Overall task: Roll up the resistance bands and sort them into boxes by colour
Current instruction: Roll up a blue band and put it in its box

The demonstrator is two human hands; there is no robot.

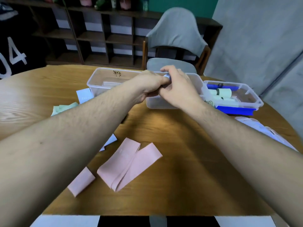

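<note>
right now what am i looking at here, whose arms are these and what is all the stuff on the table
There is no machine here: it is one picture from a camera worn on a person's head, looking down at their own bare arms. The left hand and right hand meet over a clear box and together grip a small pale band, seemingly rolling it. On the wooden table lie flat pink bands, with a green band further left. To the right, a second box holds rolled pale-green bands. A grey chair stands behind the table.
</note>
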